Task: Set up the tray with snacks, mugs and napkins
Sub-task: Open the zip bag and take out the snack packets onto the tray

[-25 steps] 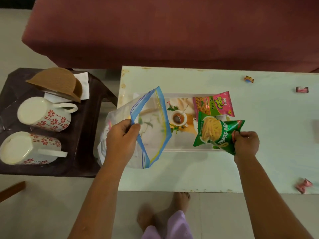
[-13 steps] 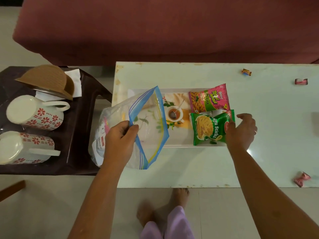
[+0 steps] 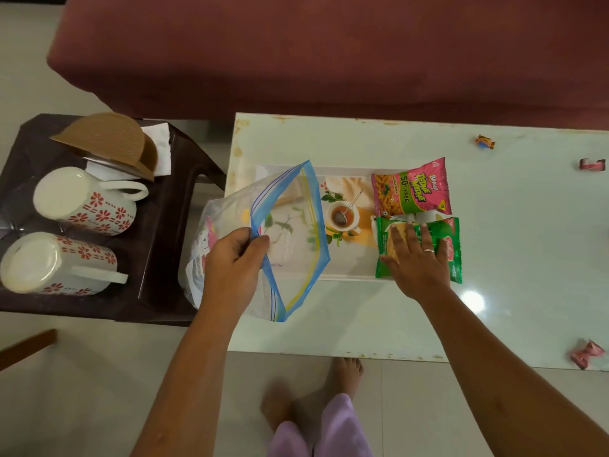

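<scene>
A printed white tray (image 3: 349, 275) lies on the pale table (image 3: 514, 225). A pink snack packet (image 3: 410, 188) rests on the tray's far right end. Just nearer lies a green snack packet (image 3: 449, 255), and my right hand (image 3: 417, 262) lies flat on it, fingers spread. My left hand (image 3: 235, 268) grips the blue-rimmed mouth of a clear zip bag (image 3: 290, 239) held over the tray's left end; more packets show inside it. Two white mugs with red flowers (image 3: 84, 201) (image 3: 54, 263) lie on their sides on a dark stool (image 3: 164, 245), near a brown napkin holder (image 3: 110, 140) with white napkins (image 3: 161, 150).
A maroon sofa (image 3: 329, 54) runs along the far side of the table. Small wrapped candies (image 3: 484, 141) (image 3: 591, 164) (image 3: 588, 352) lie scattered on the right part of the table. My bare feet (image 3: 342, 374) stand on the tiled floor by the near edge.
My right hand carried the green packet down onto the tray beside the pink one, let go of it, and now presses flat on it. The left hand keeps holding the bag.
</scene>
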